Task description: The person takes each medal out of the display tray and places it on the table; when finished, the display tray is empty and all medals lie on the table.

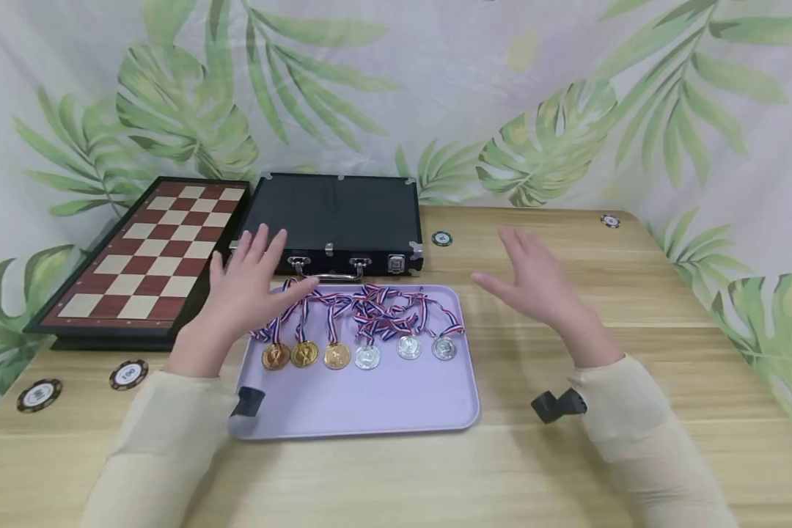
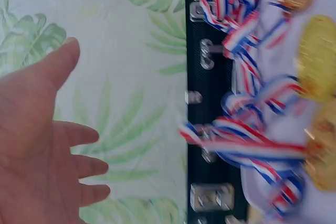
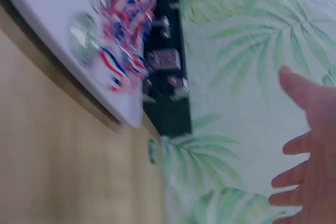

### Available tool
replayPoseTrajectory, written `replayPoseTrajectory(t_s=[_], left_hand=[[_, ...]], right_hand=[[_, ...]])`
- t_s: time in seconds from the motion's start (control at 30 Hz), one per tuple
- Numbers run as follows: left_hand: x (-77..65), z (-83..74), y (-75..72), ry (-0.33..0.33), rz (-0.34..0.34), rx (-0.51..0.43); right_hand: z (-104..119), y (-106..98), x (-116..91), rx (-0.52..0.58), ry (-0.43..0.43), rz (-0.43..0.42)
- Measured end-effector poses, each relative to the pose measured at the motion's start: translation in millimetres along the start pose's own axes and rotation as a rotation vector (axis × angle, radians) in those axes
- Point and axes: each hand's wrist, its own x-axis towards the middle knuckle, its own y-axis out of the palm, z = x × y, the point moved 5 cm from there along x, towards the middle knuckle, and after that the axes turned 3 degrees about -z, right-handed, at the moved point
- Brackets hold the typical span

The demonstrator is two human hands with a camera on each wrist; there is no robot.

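Across the lilac tray [image 1: 356,411], from my head: six medals [image 1: 336,356] lie in a row, its length running left to right along the tray's long side.
Left hand [image 1: 240,297]: spread wide, holding nothing; it is the nearer one, above the tray's left end, with the row below it and to its right.
Right hand [image 1: 534,282]: also spread and holding nothing, past the tray's right edge, so the row lies to its left.
Medal colours: three gold-toned at the left, the outermost darker, and three silver at the right.
Ribbons [image 1: 369,308]: red, white and blue, tangled behind the discs, toward the black case [image 1: 336,213].
Left wrist view: my left hand shows wide and bare; gold-toned medals sit blurred at the far right, well apart from it.
Right wrist view: my right hand is likewise bare, well apart from the silver medals at upper left, whose markings blur beyond reading.
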Motion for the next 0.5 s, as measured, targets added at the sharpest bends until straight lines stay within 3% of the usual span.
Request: replayPoseTrajectory(t_s=[0.17, 0.33, 0.5], left_hand=[[-23.1, 23.1, 1.9, -0.003, -0.031, -0.103], [-42.9, 40.8, 6.3, 0.013, -0.037, -0.260], [-59.8, 57.2, 15.4, -0.088, 0.001, -0.421]], right_hand=[[8.7, 22.2, -18.1, 0.286, -0.039, -0.073], [9.9, 44.1, -38.9, 0.511, -0.014, -0.081], [4.4, 65.1, -52.8, 0.695, 0.029, -0.067]])
